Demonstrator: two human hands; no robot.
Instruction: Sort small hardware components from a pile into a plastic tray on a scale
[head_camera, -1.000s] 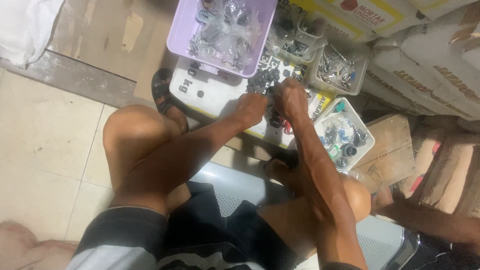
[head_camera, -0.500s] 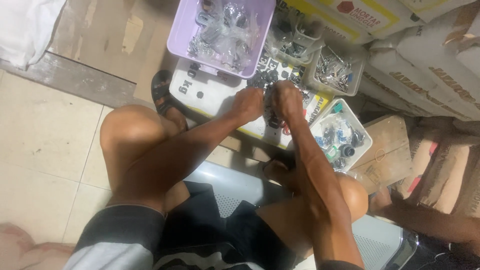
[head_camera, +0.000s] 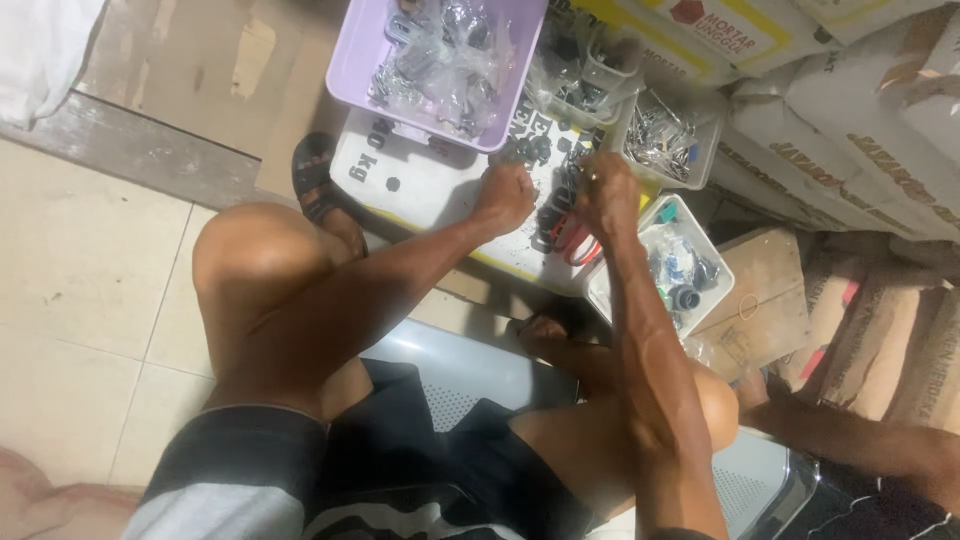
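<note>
A dark strapped sandal (head_camera: 318, 180) sits on the foot at the left edge of a white flat sack (head_camera: 420, 180) that serves as the work surface. On the sack's far side rests a lilac rectangular plastic tub (head_camera: 355, 70) full of clear bags of metal parts. The left hand (head_camera: 505, 195) reaches out over the raised left knee, arm nearly straight, fingers curled into a loose fist on the sack just below the tub; whether it grips anything cannot be told. Between the hands lies a scatter of small dark metal fittings (head_camera: 545, 160). The right hand (head_camera: 605, 190), forearm stretched forward, is bunched with fingertips pinched over these fittings, its hold unclear. Right of it stand a clear square plastic tray of silvery hardware (head_camera: 665, 135) and a white tray of mixed pieces (head_camera: 680, 265), hemming the sack closely.
</note>
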